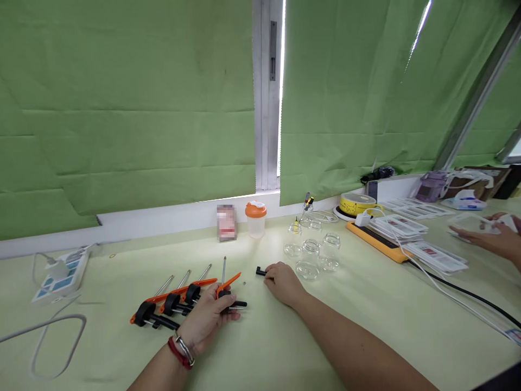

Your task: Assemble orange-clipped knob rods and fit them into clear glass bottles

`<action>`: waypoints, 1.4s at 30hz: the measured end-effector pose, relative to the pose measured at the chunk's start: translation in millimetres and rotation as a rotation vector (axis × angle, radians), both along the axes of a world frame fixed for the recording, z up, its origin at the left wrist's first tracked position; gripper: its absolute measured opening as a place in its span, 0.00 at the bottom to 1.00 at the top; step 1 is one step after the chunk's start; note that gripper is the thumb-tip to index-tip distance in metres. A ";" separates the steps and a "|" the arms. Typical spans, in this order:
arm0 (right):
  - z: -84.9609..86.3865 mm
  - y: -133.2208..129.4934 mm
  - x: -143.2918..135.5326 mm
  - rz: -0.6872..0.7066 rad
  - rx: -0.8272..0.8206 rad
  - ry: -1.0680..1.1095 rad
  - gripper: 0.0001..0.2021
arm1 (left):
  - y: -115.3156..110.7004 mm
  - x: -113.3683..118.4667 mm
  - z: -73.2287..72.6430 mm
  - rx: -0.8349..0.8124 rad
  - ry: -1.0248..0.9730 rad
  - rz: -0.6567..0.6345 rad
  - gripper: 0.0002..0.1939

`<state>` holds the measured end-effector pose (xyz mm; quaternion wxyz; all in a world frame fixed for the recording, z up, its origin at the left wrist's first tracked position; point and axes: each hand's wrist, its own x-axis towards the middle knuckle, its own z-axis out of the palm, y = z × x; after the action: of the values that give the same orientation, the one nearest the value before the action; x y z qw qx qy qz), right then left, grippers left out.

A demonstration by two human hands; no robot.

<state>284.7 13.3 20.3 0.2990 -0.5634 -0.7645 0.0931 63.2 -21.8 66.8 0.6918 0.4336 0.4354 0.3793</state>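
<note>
My left hand (211, 315) is closed around a black-and-orange part with a metal rod (223, 270); an orange strip sticks up from it and a black stem points right. Several similar black-and-orange parts (173, 303) lie side by side, left of that hand and partly behind it. My right hand (284, 282) rests low at the table, its fingers pinched on a small black plastic piece (261, 271) whose hooked end points left. A tiny loose piece (244, 282) lies between the two hands.
Several glass jars (308, 260) stand beyond my right hand, near a cup with an orange lid (256, 220). Left is a power strip (63, 274); right, an orange-edged power strip (376, 241), cables and stacked printed cards (399, 227). Another person's hands (488, 233) work at far right.
</note>
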 end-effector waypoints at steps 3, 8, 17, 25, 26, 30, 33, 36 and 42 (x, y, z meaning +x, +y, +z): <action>1.0 0.2 -0.1 -0.069 -0.046 0.013 0.10 | 0.4 -0.2 -0.1 0.001 -0.007 -0.003 0.14; 0.5 0.2 2.3 -0.154 -0.117 0.066 0.05 | 0.5 -0.3 1.1 0.006 -0.016 0.009 0.14; -5.0 -1.6 1.9 -0.118 -0.155 0.199 0.06 | 2.3 -2.9 -2.8 0.010 -0.035 0.030 0.13; 6.2 -23.7 -9.1 0.168 -0.244 0.501 0.08 | 3.8 -2.4 -0.6 0.044 -0.116 0.078 0.13; 8.7 -26.8 -10.9 0.189 -0.253 0.512 0.09 | 3.9 -2.3 -0.5 0.051 -0.124 0.086 0.13; 13.6 -33.6 -16.6 0.230 -0.290 0.561 0.09 | 3.5 -2.1 -0.8 0.077 -0.161 0.087 0.12; 12.3 -33.3 -18.9 0.249 -0.250 0.568 0.09 | 2.2 -1.8 -0.1 0.075 -0.170 0.078 0.12; 12.3 -33.0 -20.7 0.282 -0.197 0.544 0.12 | 1.4 -1.2 1.1 0.061 -0.166 0.061 0.12; 12.9 -37.5 -27.5 0.284 -0.166 0.489 0.12 | 1.2 -0.6 0.9 0.044 -0.162 0.027 0.14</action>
<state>257.3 -24.2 33.1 0.4115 -0.4342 -0.7306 0.3291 62.7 -20.6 67.7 0.7098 0.4107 0.3753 0.4321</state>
